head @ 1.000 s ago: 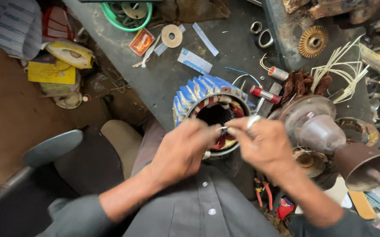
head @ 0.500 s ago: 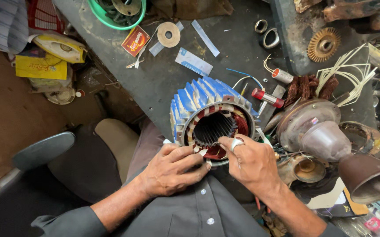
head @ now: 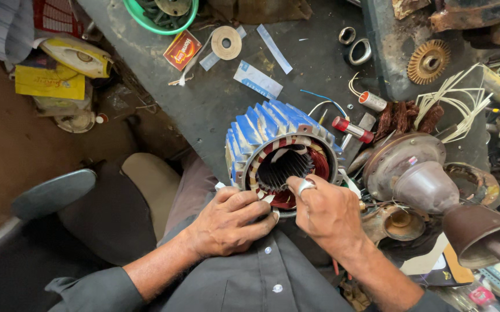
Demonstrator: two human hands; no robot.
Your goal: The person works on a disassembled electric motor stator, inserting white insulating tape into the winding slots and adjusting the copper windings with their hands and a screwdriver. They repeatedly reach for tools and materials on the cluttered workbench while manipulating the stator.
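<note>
My left fingers (head: 256,211) are curled shut against the lower rim of the blue finned motor stator (head: 282,156), pinching at the pale insulation over the copper winding (head: 284,199) there; what exactly they pinch I cannot tell. My right fingers (head: 296,188), one wearing a ring, press bent onto the same winding at the stator's lower edge, closed on it just beside the left ones. The stator lies on its side at the near edge of the dark tabletop (head: 215,104), its open bore facing me, above my lap. Right of the stator sit a rusty motor end bell (head: 412,173) and a red-capped cylinder (head: 352,129). Beyond the stator lies a tape roll (head: 226,43).
</note>
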